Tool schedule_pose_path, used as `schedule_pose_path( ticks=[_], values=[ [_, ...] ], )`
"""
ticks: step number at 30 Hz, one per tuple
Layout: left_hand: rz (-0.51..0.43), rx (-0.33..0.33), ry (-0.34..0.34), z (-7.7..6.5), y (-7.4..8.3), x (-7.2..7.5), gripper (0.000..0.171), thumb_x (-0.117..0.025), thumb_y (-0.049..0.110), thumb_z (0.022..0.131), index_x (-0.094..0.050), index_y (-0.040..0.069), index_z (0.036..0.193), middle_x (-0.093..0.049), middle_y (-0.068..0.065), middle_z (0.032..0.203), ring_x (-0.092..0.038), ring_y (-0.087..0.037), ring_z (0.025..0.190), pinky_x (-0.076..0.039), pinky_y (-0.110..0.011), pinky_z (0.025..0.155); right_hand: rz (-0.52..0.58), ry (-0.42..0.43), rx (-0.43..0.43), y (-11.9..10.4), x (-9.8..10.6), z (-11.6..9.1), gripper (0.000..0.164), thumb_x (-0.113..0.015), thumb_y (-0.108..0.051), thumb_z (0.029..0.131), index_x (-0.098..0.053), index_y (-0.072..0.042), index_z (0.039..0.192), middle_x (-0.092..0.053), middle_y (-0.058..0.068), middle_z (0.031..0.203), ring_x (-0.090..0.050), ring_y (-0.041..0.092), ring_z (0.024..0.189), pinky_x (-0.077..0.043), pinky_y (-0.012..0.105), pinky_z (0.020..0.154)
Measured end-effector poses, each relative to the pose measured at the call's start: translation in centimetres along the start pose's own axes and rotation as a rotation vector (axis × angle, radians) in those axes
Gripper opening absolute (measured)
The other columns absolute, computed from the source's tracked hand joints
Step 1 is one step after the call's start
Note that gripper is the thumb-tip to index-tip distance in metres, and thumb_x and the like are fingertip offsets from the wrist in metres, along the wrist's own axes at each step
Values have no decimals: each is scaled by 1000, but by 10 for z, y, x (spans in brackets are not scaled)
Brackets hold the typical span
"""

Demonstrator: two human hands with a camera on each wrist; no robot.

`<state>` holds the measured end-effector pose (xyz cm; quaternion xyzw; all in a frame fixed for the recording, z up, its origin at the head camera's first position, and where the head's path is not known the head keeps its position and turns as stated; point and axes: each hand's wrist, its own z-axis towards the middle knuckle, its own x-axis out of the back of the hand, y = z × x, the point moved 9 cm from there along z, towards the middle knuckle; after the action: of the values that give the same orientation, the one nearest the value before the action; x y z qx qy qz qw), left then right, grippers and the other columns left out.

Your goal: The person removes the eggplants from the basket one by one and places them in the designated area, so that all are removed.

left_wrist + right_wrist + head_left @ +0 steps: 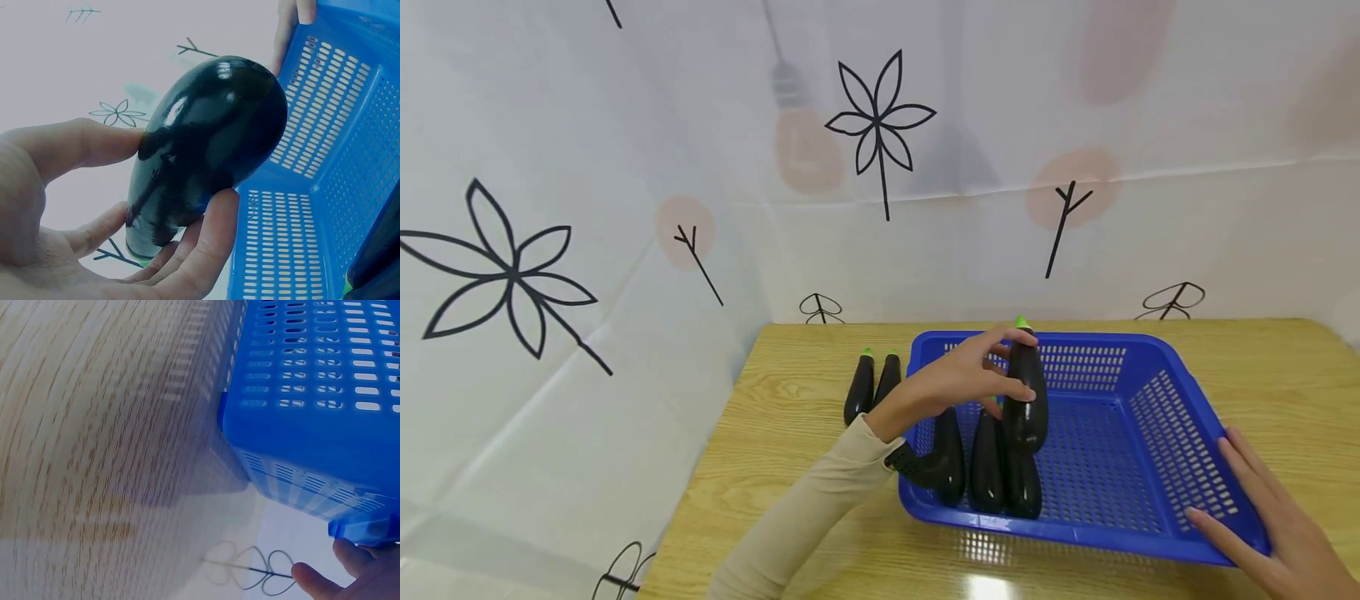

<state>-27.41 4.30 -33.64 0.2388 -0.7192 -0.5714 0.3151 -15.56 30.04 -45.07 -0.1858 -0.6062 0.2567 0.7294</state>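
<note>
Upright over the basket, a dark glossy eggplant (1028, 408) with a green stem end is held by my left hand (966, 375). In the left wrist view the thumb and fingers pinch this eggplant (206, 144) from both sides. Below it, three eggplants (987, 467) lie side by side in the left part of the blue plastic basket (1045, 533). My right hand (1285, 517) grips the basket's right rim, thumb over the inner side and fingers along the outside. In the right wrist view only fingertips of the right hand (350, 569) show, by the basket's corner.
Two more eggplants (860, 392) lie on the wooden table (775, 450) left of the basket, partly behind my left forearm. A dark band (902, 458) circles the left wrist. Behind the table hangs a white patterned cloth (962, 250).
</note>
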Motion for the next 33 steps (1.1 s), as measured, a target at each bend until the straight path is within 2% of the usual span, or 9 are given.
schedule_pose_path(
  ticks=[11, 20, 27, 33],
  values=[
    [8, -4, 15, -9, -4, 11, 55, -71, 5, 84, -50, 22, 131, -49, -1, 119, -62, -14, 89, -56, -46, 70, -22, -8, -23, 1, 0, 0, 95, -65, -29, 88, 3, -14, 152, 16, 7, 156, 15, 42, 138, 18, 60, 101],
    [11, -15, 23, -16, -9, 21, 56, -70, 4, 84, -49, 20, 133, -49, -3, 120, -63, -17, 88, -56, -45, 68, -37, -5, -34, 1, -1, 1, 95, -65, -30, 88, 3, -13, 152, 16, 7, 156, 15, 42, 138, 17, 61, 101],
    [5, -6, 33, -23, -14, 30, 57, -70, 5, 85, -47, 20, 135, -47, -3, 123, -62, -17, 93, -56, -39, 67, -46, 0, -32, 0, -1, 2, 95, -65, -30, 89, 3, -12, 152, 16, 8, 156, 14, 42, 138, 16, 60, 101],
    [-3, -8, 41, -31, -16, 39, 56, -68, 4, 86, -46, 17, 136, -47, -6, 126, -62, -19, 95, -56, -41, 68, -54, -4, -40, 2, -1, 2, 94, -64, -31, 89, 4, -12, 152, 17, 7, 156, 14, 43, 138, 17, 60, 101]
  ],
)
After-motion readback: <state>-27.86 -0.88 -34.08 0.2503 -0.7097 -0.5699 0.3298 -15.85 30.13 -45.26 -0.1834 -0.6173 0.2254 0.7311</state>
